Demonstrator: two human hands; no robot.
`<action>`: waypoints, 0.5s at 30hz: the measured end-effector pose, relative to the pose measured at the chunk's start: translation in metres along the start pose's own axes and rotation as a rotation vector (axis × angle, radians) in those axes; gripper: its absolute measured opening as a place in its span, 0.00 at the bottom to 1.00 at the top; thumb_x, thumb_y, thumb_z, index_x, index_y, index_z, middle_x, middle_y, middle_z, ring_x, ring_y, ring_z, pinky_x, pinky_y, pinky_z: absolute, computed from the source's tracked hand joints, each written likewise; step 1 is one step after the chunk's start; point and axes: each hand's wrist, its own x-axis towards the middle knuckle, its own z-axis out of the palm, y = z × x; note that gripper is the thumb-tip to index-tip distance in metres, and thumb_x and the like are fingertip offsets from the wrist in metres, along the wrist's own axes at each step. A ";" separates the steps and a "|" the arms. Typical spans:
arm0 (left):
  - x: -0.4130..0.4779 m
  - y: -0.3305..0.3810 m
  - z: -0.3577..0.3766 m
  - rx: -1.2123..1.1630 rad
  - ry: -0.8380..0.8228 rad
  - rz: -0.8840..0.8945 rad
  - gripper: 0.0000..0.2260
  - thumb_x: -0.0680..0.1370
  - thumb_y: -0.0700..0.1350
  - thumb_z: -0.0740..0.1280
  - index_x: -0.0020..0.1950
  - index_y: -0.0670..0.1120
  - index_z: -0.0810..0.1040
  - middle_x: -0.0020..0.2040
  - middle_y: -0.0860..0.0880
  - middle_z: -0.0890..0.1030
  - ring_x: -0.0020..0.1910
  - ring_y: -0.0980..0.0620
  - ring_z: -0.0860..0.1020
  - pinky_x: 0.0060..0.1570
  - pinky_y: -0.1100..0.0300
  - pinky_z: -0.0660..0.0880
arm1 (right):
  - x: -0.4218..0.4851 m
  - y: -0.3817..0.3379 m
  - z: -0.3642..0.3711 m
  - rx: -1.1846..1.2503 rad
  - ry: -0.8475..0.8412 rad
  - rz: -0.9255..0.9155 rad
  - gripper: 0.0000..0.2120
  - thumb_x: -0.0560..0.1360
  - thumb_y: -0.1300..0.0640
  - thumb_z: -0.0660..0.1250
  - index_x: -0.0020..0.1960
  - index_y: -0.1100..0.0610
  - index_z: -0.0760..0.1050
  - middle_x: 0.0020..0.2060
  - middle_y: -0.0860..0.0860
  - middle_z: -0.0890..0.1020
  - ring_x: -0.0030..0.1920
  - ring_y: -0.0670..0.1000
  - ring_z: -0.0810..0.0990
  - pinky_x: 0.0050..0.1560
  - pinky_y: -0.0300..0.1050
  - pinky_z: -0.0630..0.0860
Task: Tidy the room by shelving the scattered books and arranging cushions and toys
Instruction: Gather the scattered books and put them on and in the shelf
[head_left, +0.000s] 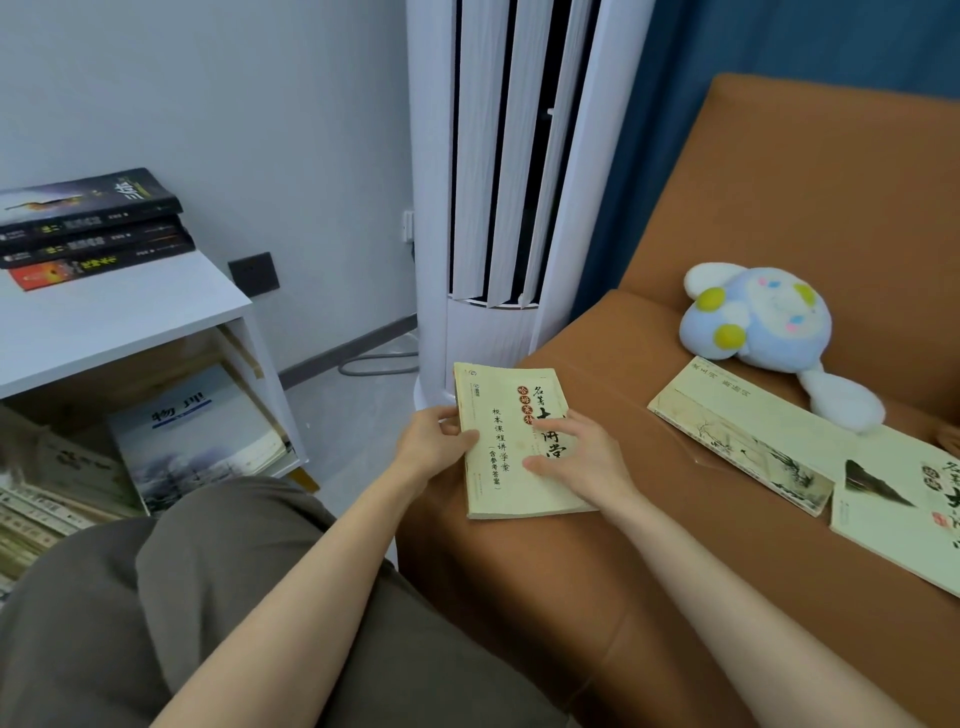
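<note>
I have one pale yellow book (511, 441) between my two hands, lying on the edge of the brown sofa (649, 571). My left hand (434, 444) grips its left edge, thumb on the cover and the other fingers hidden beneath. My right hand (576, 457) lies flat on the cover, fingers spread and holding nothing.

Right of my right hand two more yellow books lie on the seat, the nearer one (743, 434) and a farther one (904, 519), touching at a corner. Beyond them is one blue and white plush toy (763, 317).

Left of my left hand stands one white shelf (130, 317). The stack of books (93, 228) on top shows three spines. Below, one blue and white book (192, 431) leans among others I cannot count.
</note>
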 end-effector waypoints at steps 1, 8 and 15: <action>0.000 0.000 0.001 -0.006 -0.001 0.017 0.21 0.76 0.43 0.69 0.69 0.47 0.71 0.50 0.49 0.83 0.52 0.52 0.80 0.54 0.55 0.77 | 0.000 -0.002 -0.001 0.026 -0.002 0.003 0.26 0.63 0.56 0.80 0.59 0.47 0.80 0.65 0.47 0.73 0.69 0.50 0.69 0.69 0.44 0.65; -0.009 0.015 -0.008 -0.208 0.031 0.125 0.23 0.77 0.38 0.67 0.71 0.50 0.68 0.50 0.41 0.80 0.46 0.50 0.82 0.36 0.55 0.82 | 0.006 -0.010 0.001 0.180 -0.035 -0.043 0.27 0.63 0.62 0.78 0.60 0.47 0.79 0.66 0.44 0.69 0.71 0.45 0.66 0.58 0.23 0.66; -0.017 0.040 -0.053 -0.254 0.244 0.401 0.23 0.77 0.37 0.67 0.70 0.51 0.70 0.44 0.46 0.76 0.49 0.51 0.81 0.43 0.51 0.82 | 0.033 -0.072 0.007 0.215 -0.093 -0.290 0.31 0.65 0.59 0.78 0.65 0.45 0.74 0.67 0.44 0.73 0.68 0.43 0.70 0.70 0.49 0.68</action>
